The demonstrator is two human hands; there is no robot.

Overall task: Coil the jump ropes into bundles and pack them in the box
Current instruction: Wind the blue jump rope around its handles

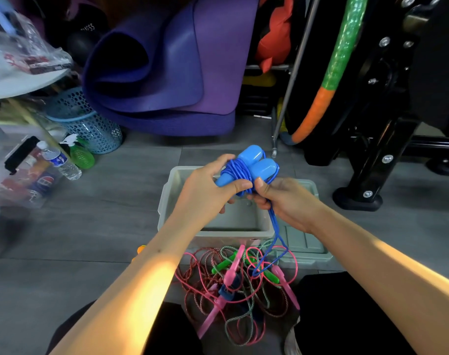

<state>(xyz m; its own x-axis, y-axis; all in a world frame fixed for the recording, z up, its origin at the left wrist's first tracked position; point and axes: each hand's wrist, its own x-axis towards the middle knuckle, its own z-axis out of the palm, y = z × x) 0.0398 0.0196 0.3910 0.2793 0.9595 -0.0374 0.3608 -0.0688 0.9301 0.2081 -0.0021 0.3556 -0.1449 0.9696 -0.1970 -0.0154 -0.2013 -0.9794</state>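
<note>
A blue jump rope [246, 170] with two blue handles held side by side has its cord wound around them. My left hand [213, 185] grips the handles and the wound cord, thumb pressed on the wraps. My right hand [282, 198] pinches the cord just beside the bundle. A loose blue loop hangs from it down to the floor. Both hands are above the open pale grey box [167, 196], which looks empty. On the floor in front of the box lies a tangled pile of jump ropes [238, 285] with pink and green handles.
The box's lid [305, 242] lies by its right side. A rolled purple mat [161, 73] leans behind, a blue mesh basket [90, 124] and bottles [62, 160] are at left, a black machine base [366, 175] at right. My knees frame the rope pile.
</note>
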